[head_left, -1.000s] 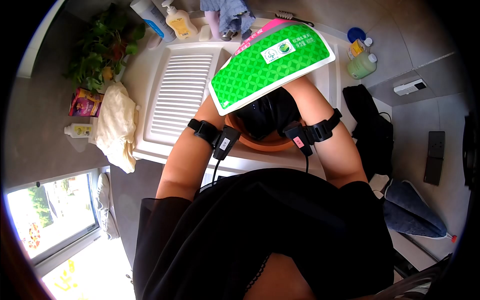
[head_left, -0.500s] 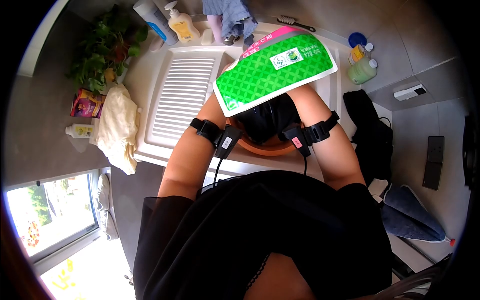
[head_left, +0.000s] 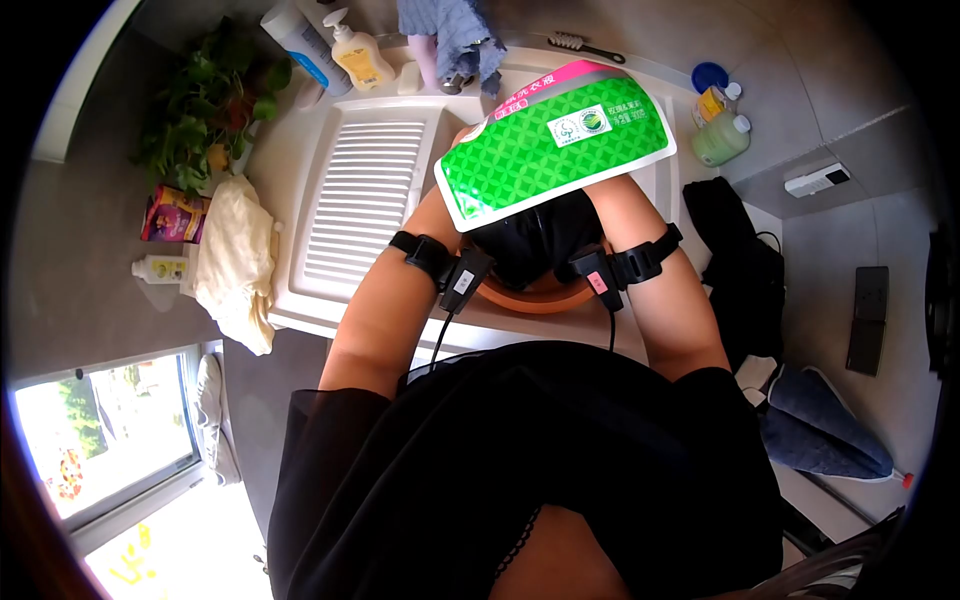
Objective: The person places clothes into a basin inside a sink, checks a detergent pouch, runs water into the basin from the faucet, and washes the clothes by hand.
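A green and pink laundry detergent pouch (head_left: 550,150) is held tilted above a brown basin (head_left: 540,302) in the sink area. Both my forearms reach up behind the pouch. A sliver of my left hand (head_left: 464,134) shows at its upper left edge, gripping it. My right hand is hidden behind its lower right part, with only the wrist (head_left: 608,190) showing; it appears to hold the pouch too. The fingers of both hands are out of sight. Black cloth (head_left: 540,235) lies in the basin beneath the pouch.
Left of the basin is a ribbed washboard (head_left: 365,190), with a cream cloth (head_left: 235,265) beside it. A pump bottle (head_left: 360,55), a blue-grey cloth (head_left: 455,40) and a brush (head_left: 585,47) line the back. A green bottle (head_left: 722,142) stands at right.
The pouch has shifted slightly right and turned a little, with my left forearm moving right along with it. The black cloth and basin look about the same.
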`<control>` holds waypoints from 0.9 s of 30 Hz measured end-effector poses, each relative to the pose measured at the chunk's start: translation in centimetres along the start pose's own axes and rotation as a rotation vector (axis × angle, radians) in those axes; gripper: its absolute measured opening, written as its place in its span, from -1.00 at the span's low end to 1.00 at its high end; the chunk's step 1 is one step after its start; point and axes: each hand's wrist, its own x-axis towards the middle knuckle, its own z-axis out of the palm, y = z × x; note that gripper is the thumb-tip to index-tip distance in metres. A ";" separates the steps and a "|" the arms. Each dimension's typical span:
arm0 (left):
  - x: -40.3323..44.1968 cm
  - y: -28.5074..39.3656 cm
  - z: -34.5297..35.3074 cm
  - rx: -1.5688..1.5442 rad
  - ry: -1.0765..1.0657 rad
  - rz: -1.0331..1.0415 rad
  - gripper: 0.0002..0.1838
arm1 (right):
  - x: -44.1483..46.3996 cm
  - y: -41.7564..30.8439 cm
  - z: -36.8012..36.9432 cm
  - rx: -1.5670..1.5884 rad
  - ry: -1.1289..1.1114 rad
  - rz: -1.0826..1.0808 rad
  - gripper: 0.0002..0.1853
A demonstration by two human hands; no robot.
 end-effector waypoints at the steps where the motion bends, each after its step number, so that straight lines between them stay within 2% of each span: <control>1: 0.3 -0.1 0.2 -0.002 -0.003 -0.001 -0.69 | 0.1 0.0 0.0 0.003 -0.001 0.002 -0.73; 15: 3.1 -1.7 -0.4 0.004 -0.016 -0.012 -0.67 | 0.0 0.3 -0.1 -0.010 0.017 0.011 -0.74; 20: 1.1 -1.7 -0.6 0.019 -0.005 -0.003 -0.67 | -2.6 -0.4 0.2 -0.102 0.044 -0.048 -0.74; 27: -3.2 -1.4 -1.2 0.031 0.023 -0.001 -0.66 | -5.0 0.4 1.8 -0.292 -0.041 -0.053 -0.75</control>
